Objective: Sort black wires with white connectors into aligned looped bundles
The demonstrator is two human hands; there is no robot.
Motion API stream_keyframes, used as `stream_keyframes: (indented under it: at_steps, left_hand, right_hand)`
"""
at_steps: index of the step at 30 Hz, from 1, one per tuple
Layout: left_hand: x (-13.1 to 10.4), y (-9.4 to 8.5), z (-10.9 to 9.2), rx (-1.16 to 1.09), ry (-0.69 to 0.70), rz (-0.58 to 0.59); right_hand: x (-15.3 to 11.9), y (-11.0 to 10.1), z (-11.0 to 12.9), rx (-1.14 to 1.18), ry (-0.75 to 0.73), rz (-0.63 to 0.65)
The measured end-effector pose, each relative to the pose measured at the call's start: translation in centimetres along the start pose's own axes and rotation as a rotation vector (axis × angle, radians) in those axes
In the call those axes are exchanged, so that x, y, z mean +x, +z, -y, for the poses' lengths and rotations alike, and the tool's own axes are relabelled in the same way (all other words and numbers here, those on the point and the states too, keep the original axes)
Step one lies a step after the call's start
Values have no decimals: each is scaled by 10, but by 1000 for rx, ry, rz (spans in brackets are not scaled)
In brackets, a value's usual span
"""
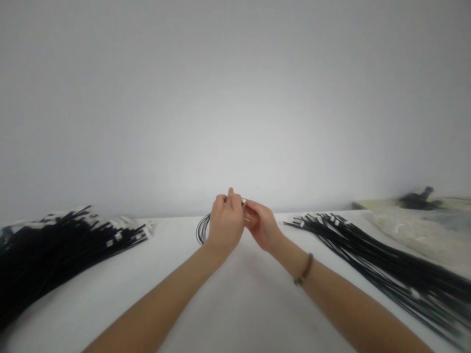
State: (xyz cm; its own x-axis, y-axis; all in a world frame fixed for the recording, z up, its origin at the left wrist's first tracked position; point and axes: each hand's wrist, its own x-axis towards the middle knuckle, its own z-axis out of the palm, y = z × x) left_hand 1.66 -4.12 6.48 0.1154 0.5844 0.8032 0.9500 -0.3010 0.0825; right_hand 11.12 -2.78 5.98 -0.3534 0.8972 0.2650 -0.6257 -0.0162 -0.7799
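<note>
In the middle of the head view my two hands meet above the white table. My left hand (228, 220) is closed around a coiled black cable (202, 229), whose loops stick out on its left side. My right hand (262, 224) is closed, its thumb and fingers pinched at a small white end piece (243, 200) beside the left hand's fingers. The fingers hide most of that piece, so its exact shape and its joint with the cable cannot be made out. A dark bracelet circles my right wrist.
A large heap of black cables with white ends (73, 250) covers the table's left side. More black cables (368, 250) lie fanned out at the right. Behind those are clear plastic bags (415, 230) and a dark object (421, 198). A plain wall (235, 108) rises behind the table (169, 264).
</note>
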Motion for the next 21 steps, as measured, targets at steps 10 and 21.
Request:
stream_keyframes:
  at_steps: [10, 21]
  left_hand:
    - [-8, 17, 7, -583, -210, 133]
    - [10, 6, 25, -1294, -1035, 560]
  right_hand:
    - [9, -28, -13, -23, 24, -47]
    - [12, -45, -10, -112, 124, -131]
